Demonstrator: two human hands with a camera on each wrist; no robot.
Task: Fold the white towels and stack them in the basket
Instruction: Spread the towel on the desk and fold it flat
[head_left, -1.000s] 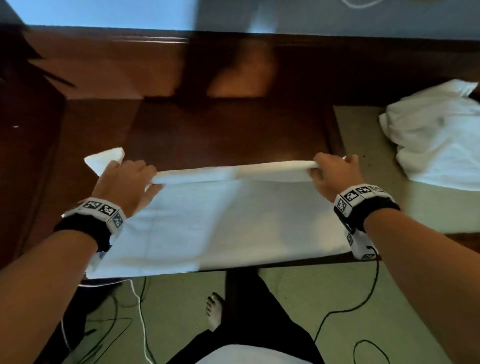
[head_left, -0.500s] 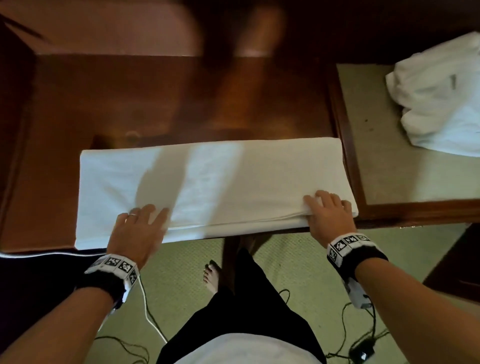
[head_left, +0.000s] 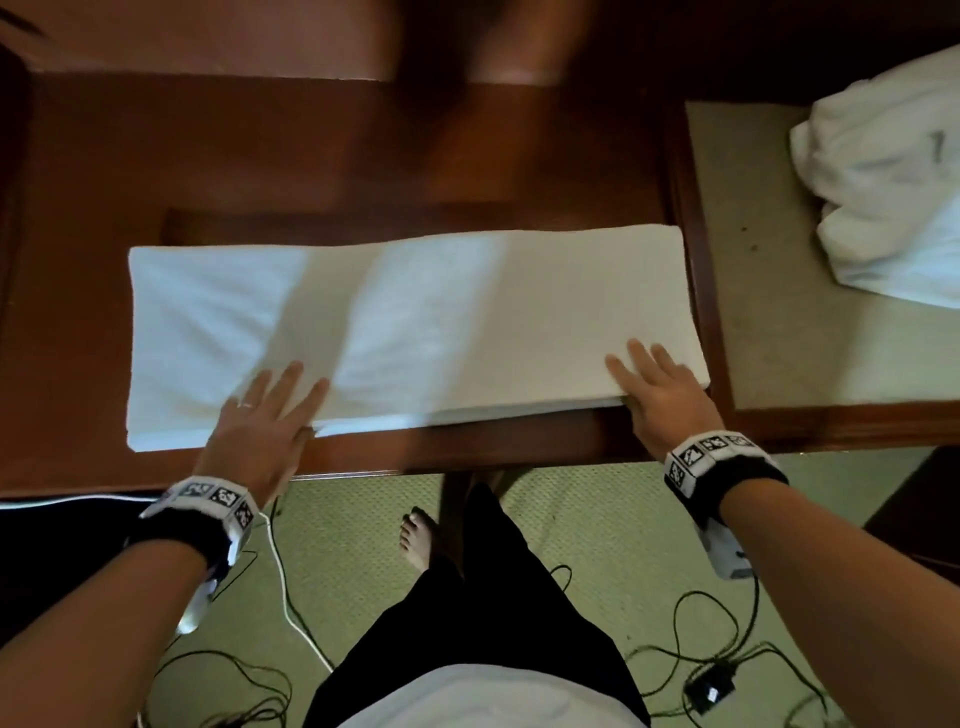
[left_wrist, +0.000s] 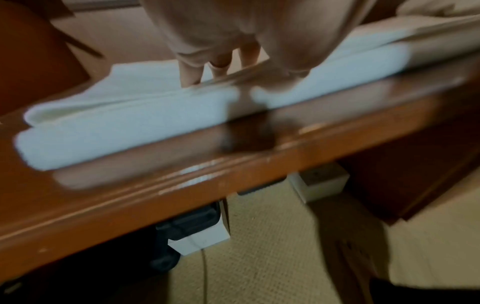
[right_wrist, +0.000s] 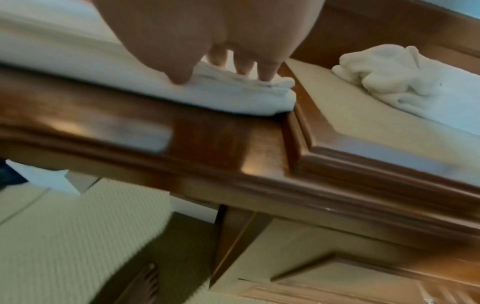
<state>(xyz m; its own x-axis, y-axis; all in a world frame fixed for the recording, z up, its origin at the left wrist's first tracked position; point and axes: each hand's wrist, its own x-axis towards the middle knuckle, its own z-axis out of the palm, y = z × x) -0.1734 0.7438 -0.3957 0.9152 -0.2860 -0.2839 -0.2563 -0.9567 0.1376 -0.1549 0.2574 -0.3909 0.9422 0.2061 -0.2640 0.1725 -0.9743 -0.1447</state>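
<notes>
The towel (head_left: 415, 332) lies folded lengthwise on the desk (head_left: 311, 156); my left hand (head_left: 260, 426) and right hand (head_left: 660, 395) rest flat, fingers spread, on its near edge. I'd smooth outward, aligning edges before folding across.

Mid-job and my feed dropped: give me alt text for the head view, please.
Both hands press flat on the near edge of a folded white towel lying lengthwise on a dark wooden table: left hand near its left end, right hand at its right corner. A crumpled pile of towels sits far right.
</notes>
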